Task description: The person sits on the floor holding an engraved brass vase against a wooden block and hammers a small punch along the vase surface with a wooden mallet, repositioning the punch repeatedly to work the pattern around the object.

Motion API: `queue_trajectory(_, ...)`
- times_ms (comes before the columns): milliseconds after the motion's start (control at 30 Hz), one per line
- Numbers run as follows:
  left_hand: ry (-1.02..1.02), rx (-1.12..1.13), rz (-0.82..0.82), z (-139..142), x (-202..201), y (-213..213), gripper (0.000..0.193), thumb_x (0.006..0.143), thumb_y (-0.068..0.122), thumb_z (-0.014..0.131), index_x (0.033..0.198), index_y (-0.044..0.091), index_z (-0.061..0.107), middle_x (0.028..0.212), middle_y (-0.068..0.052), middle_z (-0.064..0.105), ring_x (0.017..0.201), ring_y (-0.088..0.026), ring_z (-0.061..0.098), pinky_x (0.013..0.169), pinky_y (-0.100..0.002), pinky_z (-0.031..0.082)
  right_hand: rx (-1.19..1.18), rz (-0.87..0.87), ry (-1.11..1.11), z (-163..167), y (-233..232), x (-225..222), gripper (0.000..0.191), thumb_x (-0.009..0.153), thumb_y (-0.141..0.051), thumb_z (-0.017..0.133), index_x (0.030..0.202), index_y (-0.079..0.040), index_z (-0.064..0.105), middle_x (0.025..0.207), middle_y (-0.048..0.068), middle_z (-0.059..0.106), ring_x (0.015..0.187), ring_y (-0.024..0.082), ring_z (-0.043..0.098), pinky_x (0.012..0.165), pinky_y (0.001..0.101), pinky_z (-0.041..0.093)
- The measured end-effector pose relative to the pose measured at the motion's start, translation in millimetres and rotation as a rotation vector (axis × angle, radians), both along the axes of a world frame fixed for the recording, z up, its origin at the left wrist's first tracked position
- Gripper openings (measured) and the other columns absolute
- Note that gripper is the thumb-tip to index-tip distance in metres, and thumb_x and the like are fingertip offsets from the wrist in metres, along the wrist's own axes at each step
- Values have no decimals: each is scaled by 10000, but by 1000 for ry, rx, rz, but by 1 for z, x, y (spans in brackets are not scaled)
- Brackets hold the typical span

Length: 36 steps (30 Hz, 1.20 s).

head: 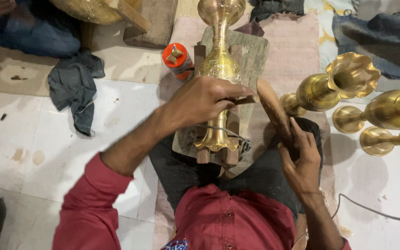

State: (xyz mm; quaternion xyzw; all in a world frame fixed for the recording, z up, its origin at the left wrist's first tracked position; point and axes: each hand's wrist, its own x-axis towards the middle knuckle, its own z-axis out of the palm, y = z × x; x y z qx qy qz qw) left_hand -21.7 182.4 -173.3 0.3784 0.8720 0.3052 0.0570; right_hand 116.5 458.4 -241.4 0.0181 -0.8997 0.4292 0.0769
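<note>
Left hand [200,99] pinches a small chisel [245,99] against the brass vase [218,69]; right hand [302,159] clenched round a wooden mallet [274,111] just beside it.

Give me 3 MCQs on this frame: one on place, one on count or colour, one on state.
1. Where does the orange-capped container stand?
A. Left of the brass vase on the wooden block
B. On the grey cloth
C. Among the vases at the right

2. How many brass vases lie at the right side?
A. One
B. Four
C. Six

3. What is the right hand doing?
A. Resting open on the floor
B. Gripping a wooden mallet
C. Holding a cloth

Key: 1 A, it sits beside the brass vase and wooden block. 2 B, four vases lie together there. 3 B, its fingers wrap the wooden mallet, while the left hand holds a small tool on the vase.
</note>
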Motion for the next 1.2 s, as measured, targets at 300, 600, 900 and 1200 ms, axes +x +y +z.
queue_trajectory(300,-83,-77,-131,-27,-13,39,490,854,89,764,1329,169,675,965,-112,798,839,-206,792,812,-410,642,-74,-40,38,-56,24,18,718,882,23,695,1554,-131,495,1142,124,598,998,214,625,849,336,535)
queue_trajectory(600,-119,-57,-121,-22,-16,45,481,874,90,748,1333,211,669,923,-102,798,824,-213,791,790,-416,637,-340,-35,54,-76,50,16,769,941,62,635,1635,-145,374,1394,117,554,1231,211,595,1004,318,539)
queue_trajectory(900,9,34,-113,-48,-11,34,440,902,59,733,1323,173,678,965,-103,796,833,-226,793,775,-387,652,-350,-61,93,-73,40,5,752,1000,85,629,1658,-123,331,1375,113,570,1232,203,605,1031,308,533)
queue_trajectory(1200,38,37,-56,-43,-4,-7,468,887,162,778,1342,187,671,1041,-86,794,809,-183,784,790,-363,657,-312,-73,151,-44,4,8,670,1032,86,614,1612,-176,404,1224,110,556,999,167,551,904,268,501)
